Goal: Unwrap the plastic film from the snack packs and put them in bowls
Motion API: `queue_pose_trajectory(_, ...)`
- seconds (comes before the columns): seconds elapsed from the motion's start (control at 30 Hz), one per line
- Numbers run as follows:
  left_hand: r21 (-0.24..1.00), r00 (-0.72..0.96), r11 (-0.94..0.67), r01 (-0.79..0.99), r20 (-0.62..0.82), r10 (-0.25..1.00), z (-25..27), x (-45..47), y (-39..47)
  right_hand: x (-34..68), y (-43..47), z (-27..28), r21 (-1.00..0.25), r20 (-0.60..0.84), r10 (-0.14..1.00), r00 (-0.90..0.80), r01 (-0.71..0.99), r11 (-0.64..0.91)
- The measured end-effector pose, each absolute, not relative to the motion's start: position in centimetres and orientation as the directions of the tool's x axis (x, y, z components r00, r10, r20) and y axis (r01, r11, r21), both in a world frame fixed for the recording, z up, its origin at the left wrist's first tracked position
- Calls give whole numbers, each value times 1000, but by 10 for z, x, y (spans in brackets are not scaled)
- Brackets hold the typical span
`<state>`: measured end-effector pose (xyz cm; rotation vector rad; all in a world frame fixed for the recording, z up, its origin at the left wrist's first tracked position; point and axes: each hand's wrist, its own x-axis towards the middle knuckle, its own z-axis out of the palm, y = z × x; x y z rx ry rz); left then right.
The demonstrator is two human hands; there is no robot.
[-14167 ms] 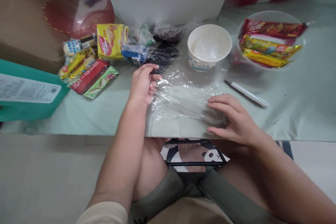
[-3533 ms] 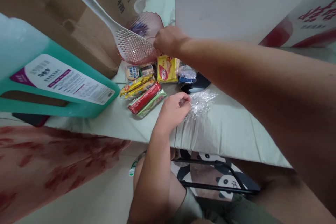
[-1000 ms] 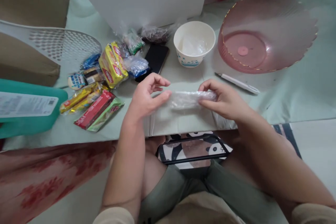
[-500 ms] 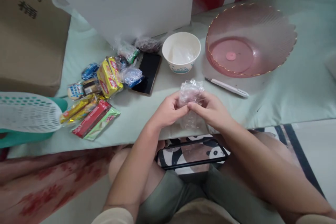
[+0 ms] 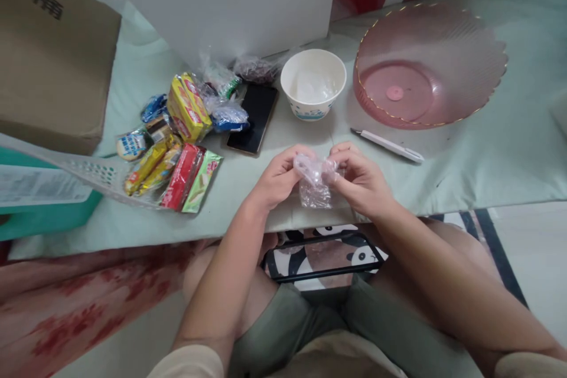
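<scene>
Between my hands is a small, crinkled clear plastic bag, held just above the near edge of the table. My left hand pinches its left top corner. With bent fingers, my right hand grips the right side of its top. A white paper bowl with something clear or pale inside stands just beyond my hands. To the right of it lies a white pen-like tool with a dark tip. A phone lies face up to the left.
Several wrapped snacks, including a yellow pack and a red packet, are heaped at left. A tilted white perforated basket touches them, beside a green container. Behind stand a cardboard box, white box and pink bowl.
My hands have moved slightly apart, and the bag's bunched top is spread lower between them. At left, the perforated basket has tipped and shifted right, and the nearby snack packets have slid right.
</scene>
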<state>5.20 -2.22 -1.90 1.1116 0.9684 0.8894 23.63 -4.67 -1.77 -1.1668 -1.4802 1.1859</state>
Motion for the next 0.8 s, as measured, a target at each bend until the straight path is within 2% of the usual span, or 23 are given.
queue_pose_trajectory(0.17,889,448,408,-206,-285,847,-19,49,-22,236,-46,-19,-989,74,996,-39,123,79)
queue_pose_trajectory(0.23,874,470,435,-216,-298,831,-20,48,-21,238,-45,-22,-991,60,998,-10,116,61)
queue_pose_trajectory(0.3,922,429,360,-146,-269,863,-20,48,-20,239,-46,-25,-996,6,1000,-7,88,6)
queue_pose_trajectory(0.37,976,373,216,21,-208,904,-18,48,-20,239,-46,-25,-996,-70,997,-41,52,-68)
queue_pose_trajectory(0.47,977,380,16,214,-98,920,-12,48,-23,235,-46,-22,-987,-151,976,-158,75,-140)
queue_pose_trajectory(0.57,978,353,-19,209,-57,934,-9,46,-26,231,-45,-20,-979,-174,956,-235,142,-143)
queue_pose_trajectory(0.7,998,219,47,29,-52,974,-12,42,-22,233,-49,-9,-970,-95,989,-116,235,-66)
queue_pose_trajectory(0.8,995,133,93,-43,-87,987,-14,36,-16,240,-43,13,-892,101,994,30,445,77)
